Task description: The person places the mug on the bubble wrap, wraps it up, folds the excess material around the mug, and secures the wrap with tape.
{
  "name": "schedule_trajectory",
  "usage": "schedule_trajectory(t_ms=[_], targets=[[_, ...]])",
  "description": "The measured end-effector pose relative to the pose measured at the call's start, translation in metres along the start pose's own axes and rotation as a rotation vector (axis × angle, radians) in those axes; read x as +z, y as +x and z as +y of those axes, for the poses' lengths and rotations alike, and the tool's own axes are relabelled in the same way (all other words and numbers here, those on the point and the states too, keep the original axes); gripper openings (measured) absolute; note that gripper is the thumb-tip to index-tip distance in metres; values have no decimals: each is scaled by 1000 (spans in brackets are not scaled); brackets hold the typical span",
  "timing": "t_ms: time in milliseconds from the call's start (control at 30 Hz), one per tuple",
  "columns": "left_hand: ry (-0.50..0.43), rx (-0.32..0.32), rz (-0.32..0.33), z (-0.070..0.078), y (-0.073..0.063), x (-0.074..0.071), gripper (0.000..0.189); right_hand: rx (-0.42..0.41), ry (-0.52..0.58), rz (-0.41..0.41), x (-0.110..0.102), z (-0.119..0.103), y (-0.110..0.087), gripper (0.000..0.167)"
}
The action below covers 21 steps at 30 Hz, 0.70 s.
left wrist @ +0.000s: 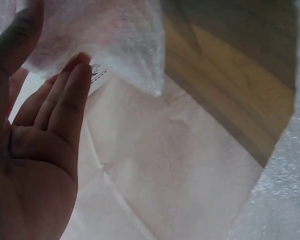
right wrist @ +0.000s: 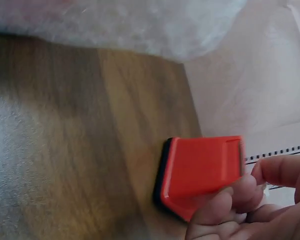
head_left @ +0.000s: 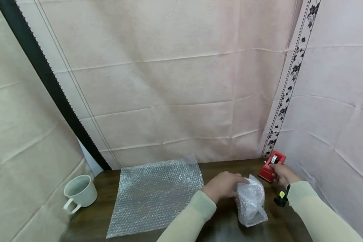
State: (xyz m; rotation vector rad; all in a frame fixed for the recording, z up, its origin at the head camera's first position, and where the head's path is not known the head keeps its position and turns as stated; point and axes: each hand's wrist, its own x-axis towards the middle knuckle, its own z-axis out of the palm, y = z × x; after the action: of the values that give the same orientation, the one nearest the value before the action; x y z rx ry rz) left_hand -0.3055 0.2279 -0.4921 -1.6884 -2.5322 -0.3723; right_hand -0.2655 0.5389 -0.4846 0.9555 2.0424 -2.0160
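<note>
1. Clasped between thumb and fingers of the left grip (head_left: 225, 185): a bubble-wrapped bundle (head_left: 251, 203), located right of centre, between both hands. Taken by its upper left side, probably to steady loose, slippery folds. Hard to tell whether lifted slightly or resting on the table (head_left: 104, 195).
2. Right grip (head_left: 285, 174) closed in a curled-finger pinch at one end of a red tape dispenser (right wrist: 202, 167). Impossible to tell whether pinching tape or only casing.
3. Dispenser set by the far right corner, presumably for easy right-side reach, just beside the bundle but apart from it.
4. Bubble wrap sheet (head_left: 160, 198) spread flat, left of the bundle; far right corner reaching past the table's back edge, against the hanging cloth (head_left: 175, 84).
5. Pale mug (head_left: 86, 193) upright at the left edge, well apart from both hands, handle turned outward and seemingly over that edge. Risky to brush from the right.
6. Tight behind and right of the dispenser, with cloth close on both sides. Only a narrow strip of bare wood between dispenser and bundle. Easier movement, by judgement, toward the near side or leftward over the low sheet.
</note>
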Motion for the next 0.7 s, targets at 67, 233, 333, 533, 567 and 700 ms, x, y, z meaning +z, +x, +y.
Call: schedule_trajectory(t_ms=[67,233,333,533,567,700], targets=[[-8,-16,11,2,0,1,67,-7,-14,-52,-4,-3,-6,24],[-14,-44,22,7,0,-1,69,-19,-44,-164,4,-8,-31,21],[-5,-57,22,11,0,-2,69,-32,-33,-230,16,-9,-52,23],[-11,-114,4,16,5,-5,68,-72,-16,-362,39,-11,-95,21],[-14,-118,1,18,5,-5,67,-79,-20,-377,42,-10,-101,21],[-79,-146,-2,22,5,0,64,-89,-48,-397,54,-4,-124,17]])
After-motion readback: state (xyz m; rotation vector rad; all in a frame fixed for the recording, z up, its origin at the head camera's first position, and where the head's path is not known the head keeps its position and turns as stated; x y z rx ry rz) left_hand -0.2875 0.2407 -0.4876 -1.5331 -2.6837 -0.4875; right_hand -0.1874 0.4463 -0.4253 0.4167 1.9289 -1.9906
